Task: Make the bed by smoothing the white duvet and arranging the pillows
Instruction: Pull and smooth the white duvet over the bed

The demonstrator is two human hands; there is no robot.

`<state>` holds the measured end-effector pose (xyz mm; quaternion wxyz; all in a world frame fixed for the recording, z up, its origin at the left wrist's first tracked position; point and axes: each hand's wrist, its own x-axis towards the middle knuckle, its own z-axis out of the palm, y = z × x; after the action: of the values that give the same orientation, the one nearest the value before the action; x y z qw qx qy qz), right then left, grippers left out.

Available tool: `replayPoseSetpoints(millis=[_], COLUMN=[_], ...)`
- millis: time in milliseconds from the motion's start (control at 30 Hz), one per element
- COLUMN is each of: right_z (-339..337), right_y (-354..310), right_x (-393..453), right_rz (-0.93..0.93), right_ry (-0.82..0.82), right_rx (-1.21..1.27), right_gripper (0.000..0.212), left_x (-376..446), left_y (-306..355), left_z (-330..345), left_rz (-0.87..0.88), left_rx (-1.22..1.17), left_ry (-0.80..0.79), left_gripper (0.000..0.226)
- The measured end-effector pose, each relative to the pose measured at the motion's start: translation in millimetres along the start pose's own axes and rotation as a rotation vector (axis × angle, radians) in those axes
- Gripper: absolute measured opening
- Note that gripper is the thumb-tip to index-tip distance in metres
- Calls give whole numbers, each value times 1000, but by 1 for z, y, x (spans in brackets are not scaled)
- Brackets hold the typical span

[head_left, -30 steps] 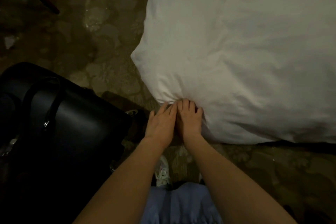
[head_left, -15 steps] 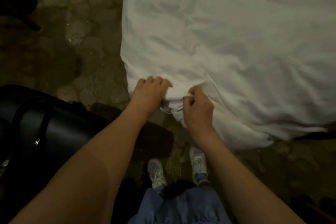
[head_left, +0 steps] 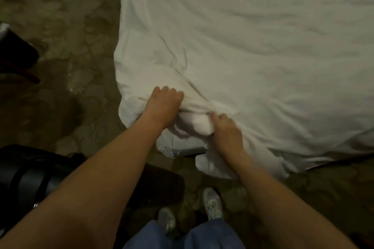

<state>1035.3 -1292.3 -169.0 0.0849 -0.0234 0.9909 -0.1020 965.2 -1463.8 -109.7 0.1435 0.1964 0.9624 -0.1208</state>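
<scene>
A: Gripping noted on both sides. The left hand (head_left: 164,105) has its fingers curled into the bunched near corner of the white duvet (head_left: 253,50); the right hand (head_left: 226,129) clutches a wad of the same fabric just beside it, thumb tip against the bulge between the two hands.

B: Duvet position?

A: It covers the upper right of the head view, wrinkled, with creases running out from the gripped corner. Its left edge drops to the patterned carpet (head_left: 66,50); the near corner hangs in loose folds under the right wrist.

B: Surroundings, obstructions?

A: A black bag (head_left: 30,180) with a strap and a metal ring sits at lower left, close to the left forearm and partly hidden by it. A dark flat object (head_left: 159,186) lies on the carpet between the bag and the person's feet; I cannot tell what it is. A dark piece of furniture (head_left: 16,56) stands at the left edge, well apart from the bed. Two pale trainers (head_left: 212,204) and blue trouser legs (head_left: 210,234) show at the bottom. Pillows: none in view
</scene>
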Motion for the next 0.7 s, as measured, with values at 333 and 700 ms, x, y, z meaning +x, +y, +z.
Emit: replayPoseSetpoints(millis=[333, 700], right_z=[-103, 18], right_y=[4, -16], right_x=[48, -43], right_rz=[9, 11], right_ry=[132, 202], right_rx=[65, -155], right_gripper=[23, 84], left_x=[-1, 18], left_y=[63, 57], left_z=[-23, -1], left_rz=[103, 140], left_rx=[-171, 19], left_ry=[96, 30], left_gripper=[100, 33])
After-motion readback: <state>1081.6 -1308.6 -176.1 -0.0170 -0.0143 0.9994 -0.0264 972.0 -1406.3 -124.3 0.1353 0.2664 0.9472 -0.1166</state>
